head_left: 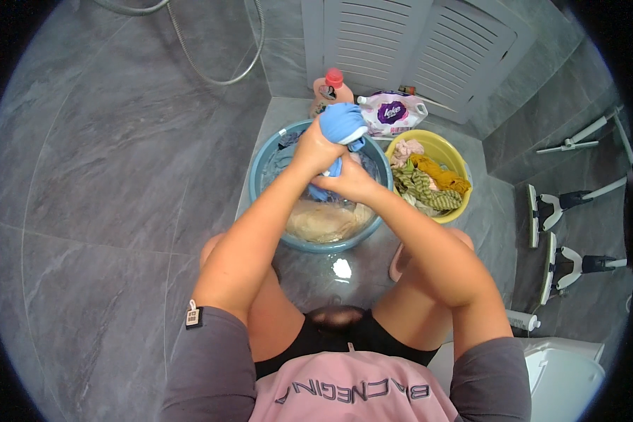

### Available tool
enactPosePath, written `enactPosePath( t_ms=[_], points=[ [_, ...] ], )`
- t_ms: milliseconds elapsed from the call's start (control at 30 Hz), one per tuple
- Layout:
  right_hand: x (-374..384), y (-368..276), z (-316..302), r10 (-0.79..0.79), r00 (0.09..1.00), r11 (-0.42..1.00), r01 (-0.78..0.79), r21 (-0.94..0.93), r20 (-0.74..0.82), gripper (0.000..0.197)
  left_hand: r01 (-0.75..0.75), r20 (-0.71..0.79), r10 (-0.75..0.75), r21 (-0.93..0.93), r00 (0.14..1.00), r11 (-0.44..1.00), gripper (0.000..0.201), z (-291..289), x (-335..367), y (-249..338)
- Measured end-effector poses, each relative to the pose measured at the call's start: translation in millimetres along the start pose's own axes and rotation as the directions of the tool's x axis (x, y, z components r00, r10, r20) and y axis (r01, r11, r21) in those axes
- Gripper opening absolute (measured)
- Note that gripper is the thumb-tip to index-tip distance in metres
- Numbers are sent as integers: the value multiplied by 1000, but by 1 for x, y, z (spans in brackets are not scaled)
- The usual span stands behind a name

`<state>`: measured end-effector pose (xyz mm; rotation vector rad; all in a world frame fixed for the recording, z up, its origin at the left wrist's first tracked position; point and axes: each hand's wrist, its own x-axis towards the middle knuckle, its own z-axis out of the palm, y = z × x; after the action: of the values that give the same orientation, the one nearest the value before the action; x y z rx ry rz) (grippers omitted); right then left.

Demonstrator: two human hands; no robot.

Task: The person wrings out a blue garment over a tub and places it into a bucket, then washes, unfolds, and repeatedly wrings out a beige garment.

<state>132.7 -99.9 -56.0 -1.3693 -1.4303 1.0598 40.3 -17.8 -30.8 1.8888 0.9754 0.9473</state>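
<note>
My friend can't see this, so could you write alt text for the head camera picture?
A person's left hand and right hand grip a bunched blue cloth over a blue basin of soaking laundry; a yellow basin of clothes stands to its right.

Louvred doors (371, 35), grey, paired, horizontal slats; reference point for all entries. Tiling (105, 176), dark grey, marble-veined, thin grout lines: left of the louvred doors. Shower hose (221, 82), flexible, metallic, hanging in a loop: left of the doors. Floor (496, 197), grey tile: in front of the doors, bearing one bright light reflection (341, 269). Side wall (563, 105), grey tile: right of the doors. Flat mops (551, 267), two, white-and-black heads: farther right. White fixture (568, 373), glossy, kind unclear: farthest from the doors, front right.
</note>
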Motion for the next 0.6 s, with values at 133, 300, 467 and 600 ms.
enactPosePath(
  t_ms=[133, 300, 467, 600],
  points=[
    [-15, -7, -31, -309, 951, 759, 241, -605, -10, 68, 307, 215, -244, -343, 946, 888, 41, -31, 3, 7],
    [-21, -2, -60, -642, 760, 232, 321, -918, 103, 65, 697, 627, -358, -450, 692, 559, 22, -45, -9, 22],
    [-25, -16, -83, -855, 476, 83, 517, -852, 206, 36, 904, 963, -14, -247, 268, 350, 43, -32, -46, 52],
    [-29, -30, -89, -895, 381, 102, 683, -723, 233, 35, 935, 944, 328, -98, -21, 341, 43, -23, -57, 48]
  ],
)
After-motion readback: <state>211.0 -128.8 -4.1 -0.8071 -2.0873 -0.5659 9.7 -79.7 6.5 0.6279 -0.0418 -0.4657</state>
